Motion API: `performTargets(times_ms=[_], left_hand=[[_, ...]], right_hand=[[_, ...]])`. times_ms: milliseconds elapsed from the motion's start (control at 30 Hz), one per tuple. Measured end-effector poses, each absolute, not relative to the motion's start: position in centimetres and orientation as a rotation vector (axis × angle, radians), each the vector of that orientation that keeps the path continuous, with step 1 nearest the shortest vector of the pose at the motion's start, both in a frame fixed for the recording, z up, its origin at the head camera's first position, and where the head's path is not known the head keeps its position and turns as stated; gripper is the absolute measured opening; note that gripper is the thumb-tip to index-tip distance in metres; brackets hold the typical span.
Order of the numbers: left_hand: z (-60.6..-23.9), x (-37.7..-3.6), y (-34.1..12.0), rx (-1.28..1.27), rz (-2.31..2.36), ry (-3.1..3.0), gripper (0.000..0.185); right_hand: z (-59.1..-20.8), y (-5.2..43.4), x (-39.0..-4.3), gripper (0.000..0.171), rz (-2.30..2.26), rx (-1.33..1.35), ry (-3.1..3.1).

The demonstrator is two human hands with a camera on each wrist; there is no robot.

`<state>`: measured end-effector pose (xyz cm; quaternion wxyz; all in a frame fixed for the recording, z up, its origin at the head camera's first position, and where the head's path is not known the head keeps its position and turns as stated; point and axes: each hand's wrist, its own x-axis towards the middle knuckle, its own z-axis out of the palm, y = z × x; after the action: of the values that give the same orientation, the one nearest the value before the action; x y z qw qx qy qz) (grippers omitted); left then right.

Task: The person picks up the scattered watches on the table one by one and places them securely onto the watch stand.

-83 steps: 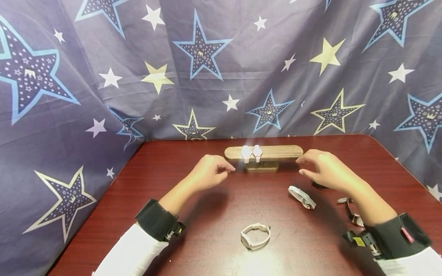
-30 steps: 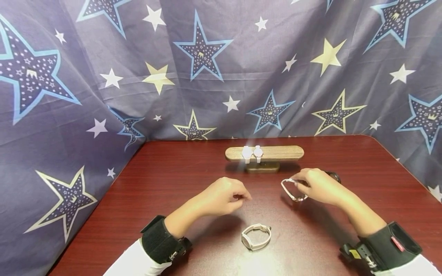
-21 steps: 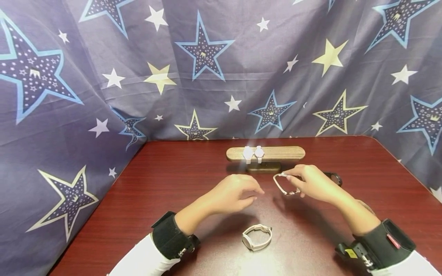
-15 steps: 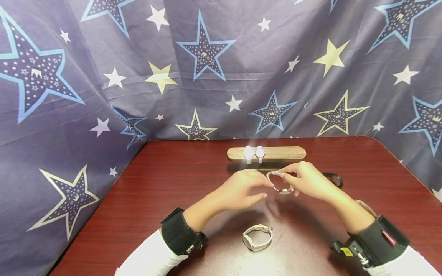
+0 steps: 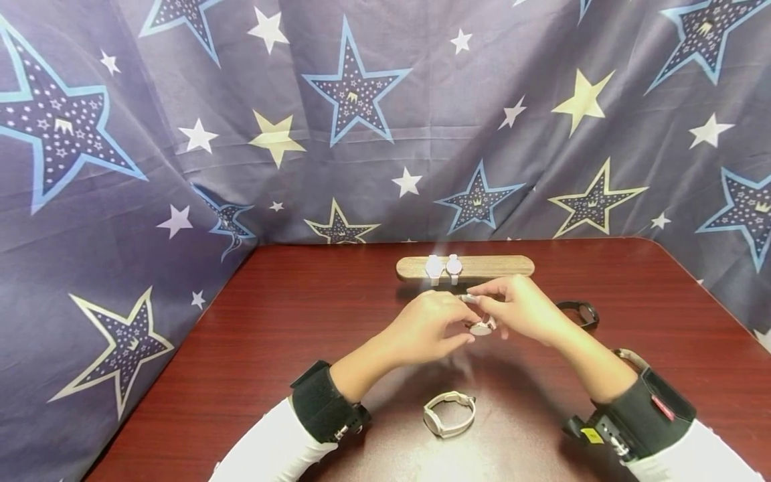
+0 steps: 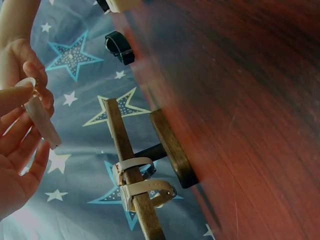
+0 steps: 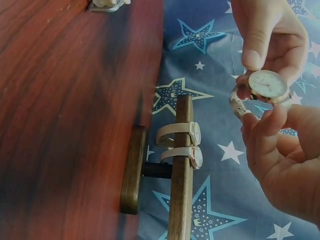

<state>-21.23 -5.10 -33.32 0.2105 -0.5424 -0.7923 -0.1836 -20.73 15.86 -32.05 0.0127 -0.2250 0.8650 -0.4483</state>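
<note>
Watch [image 5: 480, 329], raised over the worktop [image 5: 301, 294], roughly at 6 o'clock from the wooden stand [image 5: 476, 266]. Left to right: left hand [image 5: 424, 329], fingers narrow, pinching at the case [image 7: 268, 83]; right hand [image 5: 523, 309], fingers pinching the strap [image 7: 238, 104]. Seemingly at two-handed strap work; next, probably a need for steady hold and gentle pull. Most room toward 9 o'clock; pale watch [image 5: 432, 422] near 7, worktop's far edge beyond the stand, black watch [image 5: 587, 312] at 3.
</note>
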Motion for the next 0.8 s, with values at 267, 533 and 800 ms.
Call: performTargets(times_ms=[267, 533, 800], left_hand=[[-33.4, -20.8, -5.2, -1.522, -0.611, -2.209, 0.021], [-33.5, -20.5, -5.2, -1.531, -0.732, -2.255, 0.048], [-33.7, -20.2, -5.2, -1.581, -0.676, -2.209, 0.046]], right_hand=[[-32.1, 15.7, -20.6, 0.019, -1.438, -0.632, 2.681], [-32.4, 16.0, -20.6, 0.018, -1.374, -0.594, 2.756], [-32.9, 16.0, -20.6, 0.020, -1.364, -0.619, 2.756]])
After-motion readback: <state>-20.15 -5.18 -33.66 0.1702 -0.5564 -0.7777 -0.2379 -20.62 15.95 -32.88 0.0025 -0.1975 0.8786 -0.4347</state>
